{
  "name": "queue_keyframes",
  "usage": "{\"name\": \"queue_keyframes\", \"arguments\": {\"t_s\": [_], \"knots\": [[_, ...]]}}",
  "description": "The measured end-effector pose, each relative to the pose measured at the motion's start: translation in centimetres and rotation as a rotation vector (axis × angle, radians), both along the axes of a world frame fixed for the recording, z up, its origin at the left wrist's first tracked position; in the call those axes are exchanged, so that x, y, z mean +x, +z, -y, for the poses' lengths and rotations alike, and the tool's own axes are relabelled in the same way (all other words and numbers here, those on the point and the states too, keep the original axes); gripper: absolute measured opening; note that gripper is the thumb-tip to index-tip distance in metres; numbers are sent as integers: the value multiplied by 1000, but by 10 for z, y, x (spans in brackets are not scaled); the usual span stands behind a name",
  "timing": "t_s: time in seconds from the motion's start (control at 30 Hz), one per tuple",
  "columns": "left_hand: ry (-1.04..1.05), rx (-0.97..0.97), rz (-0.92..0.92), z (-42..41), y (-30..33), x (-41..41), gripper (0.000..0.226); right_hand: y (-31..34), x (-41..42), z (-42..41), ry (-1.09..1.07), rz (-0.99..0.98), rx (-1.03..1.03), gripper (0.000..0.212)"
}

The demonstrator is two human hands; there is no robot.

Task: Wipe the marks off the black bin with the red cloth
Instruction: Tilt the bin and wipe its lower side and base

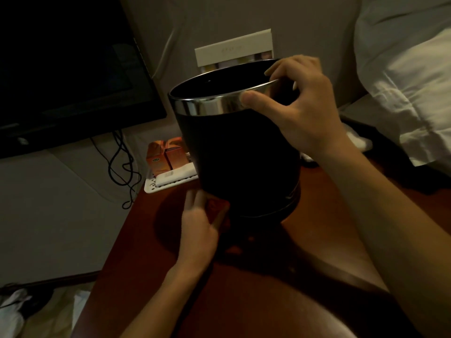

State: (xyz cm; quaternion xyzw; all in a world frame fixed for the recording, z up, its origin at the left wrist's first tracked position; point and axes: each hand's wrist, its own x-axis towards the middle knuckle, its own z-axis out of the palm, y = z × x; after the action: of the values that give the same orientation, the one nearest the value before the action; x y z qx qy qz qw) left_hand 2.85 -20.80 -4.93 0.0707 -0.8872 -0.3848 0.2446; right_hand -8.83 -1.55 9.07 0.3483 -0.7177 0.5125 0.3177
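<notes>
A black bin (241,157) with a shiny silver band at its rim stands on a reddish-brown table (244,289), tilted a little toward the left. My right hand (300,103) grips the rim at the right, thumb on the silver band and fingers over the edge. My left hand (200,225) is low at the bin's bottom left and holds the red cloth (216,208) against the lower wall. The hand is blurred and most of the cloth is hidden by it.
A dark TV screen (68,69) fills the upper left, with black cables (122,164) hanging below it. Behind the bin lies a white tray (168,181) with orange packets. A white card (234,50) leans on the wall. White bedding (410,69) is at right.
</notes>
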Motion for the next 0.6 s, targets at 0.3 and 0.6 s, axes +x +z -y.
{"name": "queue_keyframes", "arguments": {"t_s": [0.3, 0.6], "knots": [[-62, -263, 23, -14, -20, 7, 62, 0, 6, 6, -38, -20, -29, 56], [53, -175, -241, -31, 12, -5, 39, 1, 9, 9, -70, -6, -24, 49]]}}
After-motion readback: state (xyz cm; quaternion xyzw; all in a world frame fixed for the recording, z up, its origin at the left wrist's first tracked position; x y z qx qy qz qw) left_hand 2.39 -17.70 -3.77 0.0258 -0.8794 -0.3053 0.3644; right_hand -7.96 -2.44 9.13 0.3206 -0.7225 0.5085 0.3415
